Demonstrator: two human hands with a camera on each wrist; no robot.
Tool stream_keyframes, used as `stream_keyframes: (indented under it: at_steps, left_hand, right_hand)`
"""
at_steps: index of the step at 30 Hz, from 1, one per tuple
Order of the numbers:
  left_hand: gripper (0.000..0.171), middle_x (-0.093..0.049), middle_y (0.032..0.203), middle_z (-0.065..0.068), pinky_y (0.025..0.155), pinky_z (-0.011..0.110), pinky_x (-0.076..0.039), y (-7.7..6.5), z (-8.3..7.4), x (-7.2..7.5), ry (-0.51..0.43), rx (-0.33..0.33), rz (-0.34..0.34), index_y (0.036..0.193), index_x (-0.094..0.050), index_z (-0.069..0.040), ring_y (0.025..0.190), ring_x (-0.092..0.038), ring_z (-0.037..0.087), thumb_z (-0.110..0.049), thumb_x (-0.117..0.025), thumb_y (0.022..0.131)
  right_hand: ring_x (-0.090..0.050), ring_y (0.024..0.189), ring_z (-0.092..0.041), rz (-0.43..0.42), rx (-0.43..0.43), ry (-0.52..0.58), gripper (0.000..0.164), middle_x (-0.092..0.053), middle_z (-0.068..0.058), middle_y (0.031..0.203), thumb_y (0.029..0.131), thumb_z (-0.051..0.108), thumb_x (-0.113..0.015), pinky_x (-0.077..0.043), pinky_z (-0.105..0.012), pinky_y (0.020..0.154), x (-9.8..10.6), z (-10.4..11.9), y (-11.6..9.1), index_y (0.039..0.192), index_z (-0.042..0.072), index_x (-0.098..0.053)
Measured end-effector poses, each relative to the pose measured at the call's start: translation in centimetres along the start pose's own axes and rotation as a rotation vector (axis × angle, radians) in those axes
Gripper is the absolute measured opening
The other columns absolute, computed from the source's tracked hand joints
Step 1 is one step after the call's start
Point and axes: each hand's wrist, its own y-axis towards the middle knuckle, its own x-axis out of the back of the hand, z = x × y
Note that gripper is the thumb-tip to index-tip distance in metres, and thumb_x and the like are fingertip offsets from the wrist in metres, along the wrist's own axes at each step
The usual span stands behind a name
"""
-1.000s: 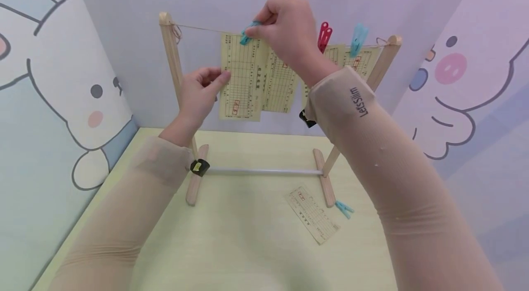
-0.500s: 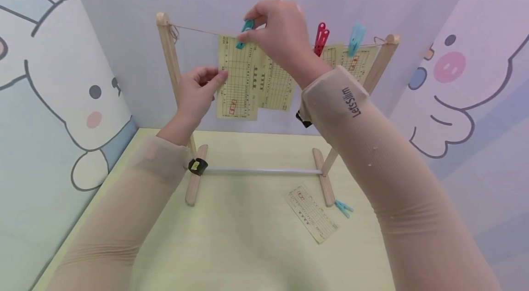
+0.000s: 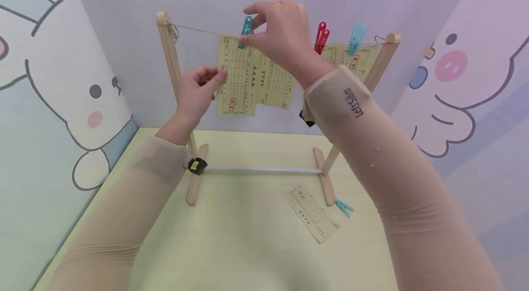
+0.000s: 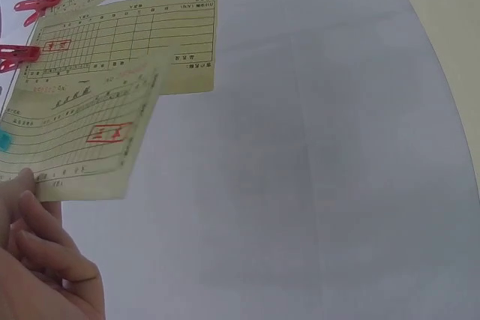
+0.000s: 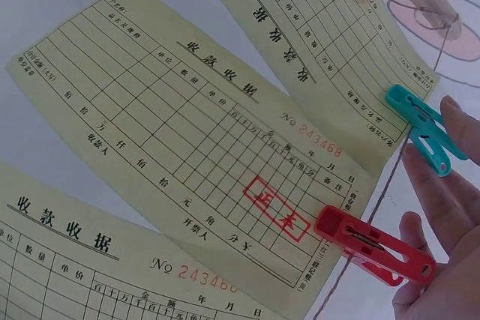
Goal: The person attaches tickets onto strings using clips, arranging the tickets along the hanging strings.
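Note:
At the left part of the string, a yellow paper receipt (image 3: 236, 77) hangs from a teal clothespin (image 3: 247, 27). My left hand (image 3: 197, 91) pinches the receipt's left edge between thumb and fingers. The right hand (image 3: 283, 34) is right beside the clothespin, index finger lifted off it and thumb near its lower part. In the right wrist view, that teal clothespin (image 5: 421, 125) is clamped over paper and string, fingers spread around its handles. Just beside it, a red clothespin (image 5: 375, 246) holds another receipt (image 5: 187, 125).
The string runs between two wooden posts (image 3: 169, 47). Farther right hang more receipts, under a red clothespin (image 3: 321, 38) and a light blue clothespin (image 3: 356, 38). On the table (image 3: 231, 236) lie a loose receipt (image 3: 312, 213) and a blue clothespin (image 3: 344, 208).
My right fingers have loosened from the teal clothespin, which stays on the string with the receipt. The left hand keeps its pinch; the receipt's lower end has swung slightly.

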Motion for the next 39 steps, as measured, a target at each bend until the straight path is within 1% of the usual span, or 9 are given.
stream_keyframes:
  at_steps: [4, 8, 12, 16, 20, 24, 28, 33, 39]
  left_hand:
    - [0.037, -0.065, 0.089, -0.006, 0.056, 0.018, -0.042, 0.0, 0.0, 0.0, 0.007, 0.009, 0.002, 0.105, -0.067, -0.011, 0.072, -0.051, 0.010, -0.039, -0.067, 0.082]
    - [0.036, -0.064, 0.091, -0.005, 0.057, 0.019, -0.042, -0.1, 0.1, 0.2, -0.010, 0.014, 0.003, 0.107, -0.066, -0.010, 0.075, -0.051, 0.011, -0.037, -0.067, 0.083]
    - [0.035, -0.063, 0.093, -0.005, 0.057, 0.019, -0.042, -0.1, -0.1, 0.5, -0.010, 0.007, -0.004, 0.107, -0.066, -0.011, 0.075, -0.051, 0.011, -0.037, -0.067, 0.084]
    - [0.034, -0.063, 0.096, -0.004, 0.058, 0.019, -0.043, 0.0, -0.4, 0.8, 0.004, -0.006, -0.021, 0.106, -0.067, -0.013, 0.076, -0.050, 0.013, -0.038, -0.067, 0.083]
    - [0.033, -0.063, 0.098, -0.004, 0.057, 0.018, -0.043, 0.0, -0.7, 1.0, 0.016, -0.025, -0.044, 0.104, -0.068, -0.013, 0.071, -0.050, 0.012, -0.038, -0.067, 0.083]
    - [0.032, -0.063, 0.098, -0.004, 0.056, 0.019, -0.043, -0.2, -0.9, 1.3, 0.021, -0.033, -0.058, 0.102, -0.068, -0.012, 0.067, -0.049, 0.010, -0.037, -0.067, 0.083]
    - [0.031, -0.062, 0.098, -0.005, 0.058, 0.019, -0.043, -0.5, -1.0, 1.5, 0.032, -0.030, -0.057, 0.102, -0.068, -0.013, 0.066, -0.048, 0.010, -0.037, -0.067, 0.084]
    - [0.031, -0.061, 0.098, -0.005, 0.058, 0.020, -0.042, -1.0, -0.9, 1.8, 0.053, -0.023, -0.048, 0.102, -0.068, -0.013, 0.064, -0.049, 0.010, -0.038, -0.066, 0.084]
    - [0.031, -0.060, 0.096, -0.005, 0.056, 0.020, -0.042, -1.6, -0.7, 2.1, 0.057, -0.016, -0.039, 0.101, -0.068, -0.014, 0.063, -0.049, 0.012, -0.040, -0.066, 0.083]
  right_hand:
    - [-0.036, 0.115, -0.011, -0.012, 0.014, -0.009, 0.057, -0.059, 0.019, 0.119, 0.083, 0.054, -0.060, -0.018, -0.029, 0.099, 0.1, -0.2, -0.1, 0.134, 0.037, -0.045]
    - [-0.035, 0.119, -0.011, -0.052, 0.029, -0.008, 0.058, -0.057, 0.019, 0.122, 0.082, 0.057, -0.059, -0.016, -0.030, 0.101, 0.3, -0.5, -0.3, 0.134, 0.037, -0.045]
    - [-0.035, 0.118, -0.012, -0.109, 0.058, -0.047, 0.056, -0.057, 0.018, 0.123, 0.083, 0.057, -0.058, -0.017, -0.031, 0.099, 0.6, -1.1, -0.8, 0.133, 0.035, -0.047]
    - [-0.039, 0.111, -0.015, -0.188, 0.106, -0.071, 0.052, -0.060, 0.015, 0.119, 0.084, 0.053, -0.060, -0.021, -0.030, 0.096, 0.8, -2.0, -1.6, 0.130, 0.030, -0.052]
    - [-0.041, 0.104, -0.016, -0.239, 0.137, -0.017, 0.047, -0.064, 0.012, 0.112, 0.084, 0.048, -0.062, -0.022, -0.029, 0.097, 0.9, -2.9, -2.6, 0.125, 0.025, -0.057]
    - [-0.043, 0.101, -0.013, -0.262, 0.110, 0.065, 0.045, -0.065, 0.010, 0.109, 0.083, 0.046, -0.065, -0.022, -0.028, 0.099, 0.9, -4.0, -3.5, 0.121, 0.023, -0.061]
    - [-0.045, 0.098, -0.009, -0.306, 0.074, 0.187, 0.040, -0.065, 0.010, 0.110, 0.083, 0.041, -0.067, -0.027, -0.024, 0.095, 0.9, -5.1, -4.3, 0.117, 0.020, -0.064]
    - [-0.046, 0.094, -0.007, -0.372, 0.109, 0.318, 0.034, -0.066, 0.006, 0.107, 0.083, 0.032, -0.070, -0.028, -0.021, 0.092, 0.9, -6.0, -5.1, 0.112, 0.015, -0.066]
    - [-0.050, 0.093, -0.009, -0.417, 0.148, 0.370, 0.032, -0.068, 0.002, 0.102, 0.081, 0.029, -0.073, -0.029, -0.022, 0.092, 0.8, -7.0, -6.4, 0.108, 0.011, -0.068]
